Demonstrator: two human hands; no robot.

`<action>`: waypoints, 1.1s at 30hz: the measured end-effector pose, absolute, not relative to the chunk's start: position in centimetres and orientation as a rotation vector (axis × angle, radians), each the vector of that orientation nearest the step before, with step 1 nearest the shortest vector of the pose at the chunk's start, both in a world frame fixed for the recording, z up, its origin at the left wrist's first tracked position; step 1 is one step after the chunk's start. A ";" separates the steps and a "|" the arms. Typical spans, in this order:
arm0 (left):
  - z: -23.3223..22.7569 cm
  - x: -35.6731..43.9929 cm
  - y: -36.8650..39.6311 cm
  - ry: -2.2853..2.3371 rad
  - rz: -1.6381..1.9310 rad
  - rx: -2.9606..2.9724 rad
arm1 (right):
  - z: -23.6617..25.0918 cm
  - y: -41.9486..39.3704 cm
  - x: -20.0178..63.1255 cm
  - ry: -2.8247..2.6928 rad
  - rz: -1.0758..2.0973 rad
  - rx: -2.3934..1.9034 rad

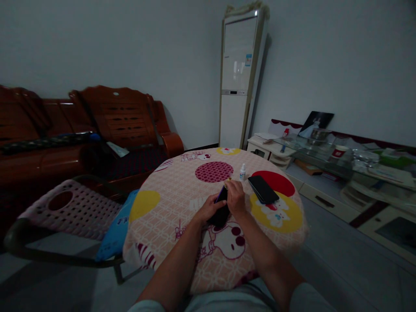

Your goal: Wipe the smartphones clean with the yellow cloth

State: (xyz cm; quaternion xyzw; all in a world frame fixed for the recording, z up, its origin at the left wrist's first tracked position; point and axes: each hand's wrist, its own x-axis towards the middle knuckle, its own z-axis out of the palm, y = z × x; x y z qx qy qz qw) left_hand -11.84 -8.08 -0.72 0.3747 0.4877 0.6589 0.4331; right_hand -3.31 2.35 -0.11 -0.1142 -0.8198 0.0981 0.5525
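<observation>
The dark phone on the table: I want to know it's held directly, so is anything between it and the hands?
Nothing visible. The left hand grips the dark phone from its left side; the right hand rests against its top right edge, touching it directly.

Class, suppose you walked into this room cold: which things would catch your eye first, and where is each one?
First, the round table in the middle, covered with a bright cartoon cloth of red and yellow circles. Over it, the left hand holds a dark phone while the right hand works at its top edge; a second dark phone and a small white bottle lie just beyond. Behind stand a red-brown wooden sofa at left and a tall white air conditioner in the corner.
</observation>
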 end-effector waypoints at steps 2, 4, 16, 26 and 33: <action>-0.7 -11.8 -8.1 1.245 1.646 0.966 | -0.3 2.6 -3.3 -1.978 0.229 -0.270; -0.8 -11.9 -8.0 1.266 1.651 0.996 | -0.6 2.8 -3.3 -2.005 0.236 -0.288; -1.4 -12.4 -7.9 1.361 1.610 1.090 | -1.3 3.3 -2.0 -1.992 0.245 -0.393; -1.7 -12.3 -7.7 1.362 1.613 1.160 | -0.9 2.5 -3.4 -2.046 0.259 -0.318; -1.4 -12.3 -7.8 1.381 1.677 1.102 | -1.5 3.1 -2.8 -1.991 0.371 -0.431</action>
